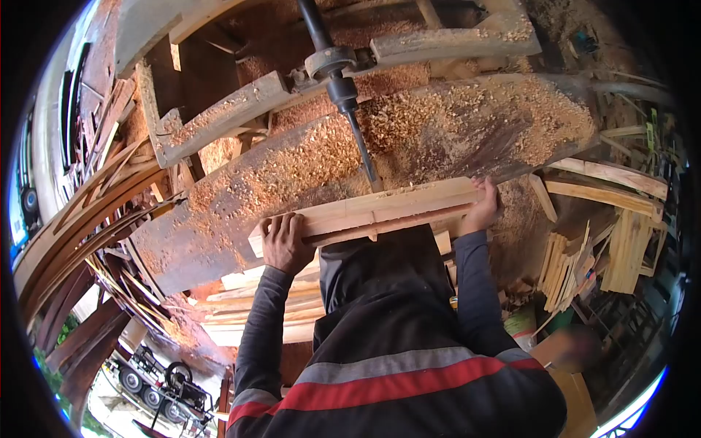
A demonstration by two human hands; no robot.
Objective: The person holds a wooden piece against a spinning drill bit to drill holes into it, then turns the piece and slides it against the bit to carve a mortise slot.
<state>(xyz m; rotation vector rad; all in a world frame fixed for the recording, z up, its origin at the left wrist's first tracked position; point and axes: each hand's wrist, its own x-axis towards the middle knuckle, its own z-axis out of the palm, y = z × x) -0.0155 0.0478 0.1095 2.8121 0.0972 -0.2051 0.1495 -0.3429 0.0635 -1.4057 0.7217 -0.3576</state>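
A pale wooden beam [394, 204] lies across in front of my body, with a long dark slot or gap along its near side. My left hand [286, 241] grips its left end, fingers curled over the top. At the opposite end my right hand [482, 208] is closed around the wood. A long drill bit [365, 157] hangs from a chuck [342, 91] above the work table [175, 252]. Its tip ends at the beam's far edge; whether it enters the wood I cannot tell.
Wood shavings [307, 171] cover much of the table. A timber frame [226, 120] stands behind the drill. Long boards [95, 219] are piled on the left, and stacked slats [628, 248] sit on the right. More planks [226, 314] lie below the table's near edge.
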